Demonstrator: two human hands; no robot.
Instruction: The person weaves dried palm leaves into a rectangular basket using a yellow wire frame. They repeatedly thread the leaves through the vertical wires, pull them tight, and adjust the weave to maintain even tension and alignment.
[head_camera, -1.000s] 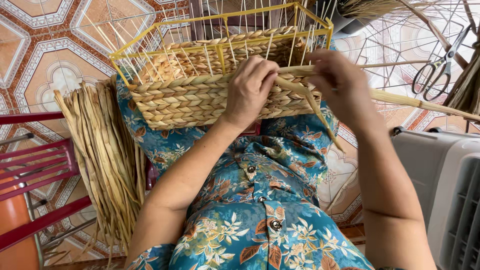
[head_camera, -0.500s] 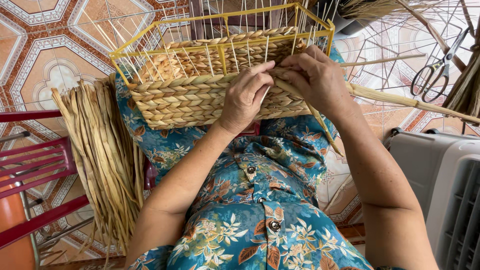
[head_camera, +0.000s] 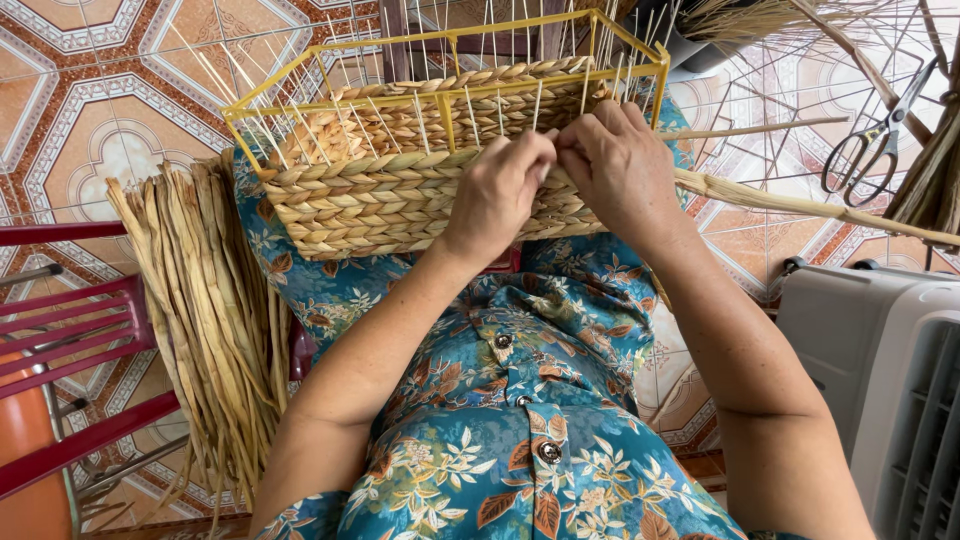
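Both hands meet at the near wall of a half-woven basket (head_camera: 400, 195), fingertips together on the top row of plaiting. Left hand (head_camera: 497, 195): fingers curled and pinched shut on the weave at the rim, knuckles toward the camera. Right hand (head_camera: 622, 165): fingers bent over the same spot, pressed onto the braid and closed around a flat fibre strand (head_camera: 800, 203) that runs out from under the palm toward the right edge of view. The exact pinch point is hidden behind the knuckles.

Basket rests on the person's lap, against a blue floral shirt (head_camera: 520, 400), tilted slightly away. Its braided straw-coloured walls are built up inside a yellow wire frame (head_camera: 440, 45), rectangular, standing higher than the weaving. Thin pale upright stakes (head_camera: 385, 115) rise from the braid past the frame's top bar, evenly spaced along the walls.

Left of the lap: a thick bundle of dried fibre strips (head_camera: 205, 310), draped over a red metal chair (head_camera: 70, 300) and hanging downward. Far right, on the patterned tiled floor (head_camera: 90, 100): a pair of scissors (head_camera: 875, 135), blades closed, well apart from the hands. Near right, lower corner: a grey plastic appliance with slatted front (head_camera: 890, 380), just beside the right forearm. More loose dried stalks lie at the upper right edge.
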